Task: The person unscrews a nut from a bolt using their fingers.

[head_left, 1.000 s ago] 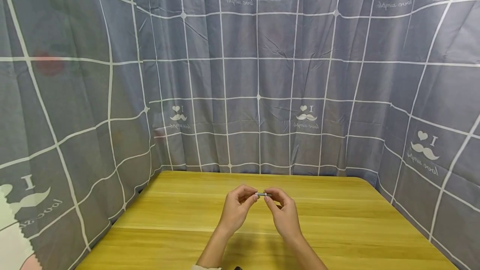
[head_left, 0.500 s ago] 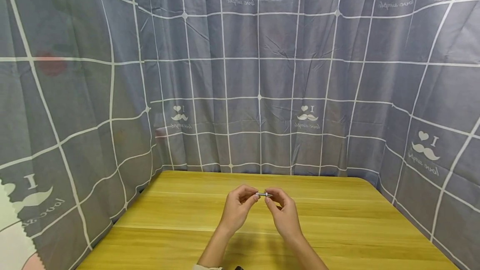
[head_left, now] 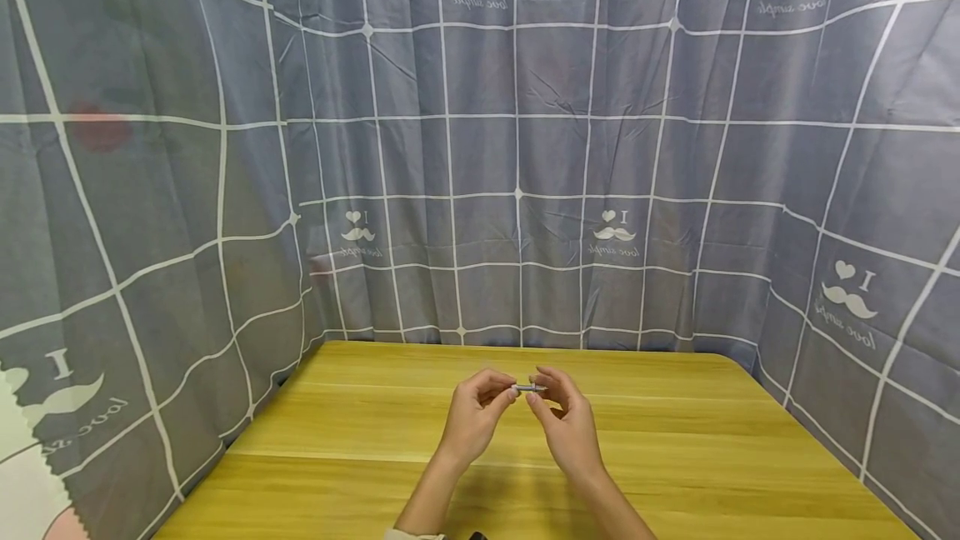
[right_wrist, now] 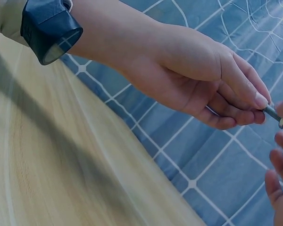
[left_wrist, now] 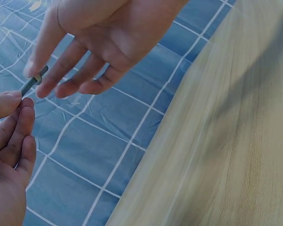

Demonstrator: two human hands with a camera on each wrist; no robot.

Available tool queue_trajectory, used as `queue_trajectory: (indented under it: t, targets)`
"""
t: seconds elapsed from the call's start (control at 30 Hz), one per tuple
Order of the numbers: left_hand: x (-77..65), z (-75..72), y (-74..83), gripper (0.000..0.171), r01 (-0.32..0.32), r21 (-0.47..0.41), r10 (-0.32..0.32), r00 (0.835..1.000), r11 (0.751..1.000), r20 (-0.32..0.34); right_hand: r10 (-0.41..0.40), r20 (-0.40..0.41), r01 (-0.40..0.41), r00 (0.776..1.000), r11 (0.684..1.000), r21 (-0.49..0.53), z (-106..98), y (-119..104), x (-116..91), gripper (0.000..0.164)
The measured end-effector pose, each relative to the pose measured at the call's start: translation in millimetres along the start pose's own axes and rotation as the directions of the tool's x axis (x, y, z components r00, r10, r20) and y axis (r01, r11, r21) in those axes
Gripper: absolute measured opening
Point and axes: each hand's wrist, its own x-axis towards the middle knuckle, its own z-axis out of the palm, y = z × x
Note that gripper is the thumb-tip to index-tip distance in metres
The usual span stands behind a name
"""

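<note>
Above the table, a threaded metal bolt lies level between the two hands in the head view. My left hand pinches one end of it between thumb and fingers; that end is hidden by the fingertips. A small hex nut sits on the bolt's shank, with a short length of thread showing beyond it in the left wrist view. My right hand has thumb and index fingertips right at the nut, parted, one on each side. Its other fingers are spread loosely. The right wrist view shows the nut near the right hand's fingertips.
A wood-grain table lies under both hands. Grey curtains with white grid lines stand behind it and along both sides. A dark wrist camera sits on the left wrist, next to a pale sleeve.
My right index finger has lifted and parted from the thumb at the nut. More of the bolt's free end shows now. My left hand has stayed in place.
</note>
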Motion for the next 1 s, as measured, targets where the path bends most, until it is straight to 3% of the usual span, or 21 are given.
queue_trajectory:
  t: [0.1,0.33,0.57,0.83,1.0]
  targets:
    - [-0.2,0.0,-1.4,0.009,0.003,-0.001,-0.003,1.0,1.0,-0.002,0.005,0.0,-0.005,1.0,1.0,0.002,0.5,0.6,0.2,0.041]
    - [-0.2,-0.2,-1.2,0.01,-0.002,0.0,0.002,1.0,1.0,0.0,-0.004,0.005,0.005,1.0,1.0,-0.02,0.9,1.1,0.8,0.021]
    - [0.8,-0.3,-0.3,0.012,0.001,0.002,-0.001,1.0,1.0,0.002,-0.022,0.016,0.022,1.0,1.0,-0.001,1.0,-1.0,-0.4,0.042]
    - [1.0,-0.3,1.0,0.01,0.006,-0.002,-0.006,1.0,1.0,0.0,-0.013,-0.021,0.012,1.0,1.0,-0.026,1.0,0.0,-0.6,0.021]
    - [0.5,-0.2,0.5,0.011,0.008,0.002,-0.008,1.0,1.0,-0.001,-0.04,-0.004,0.04,0.999,0.999,-0.028,1.8,-0.2,-1.3,0.031]
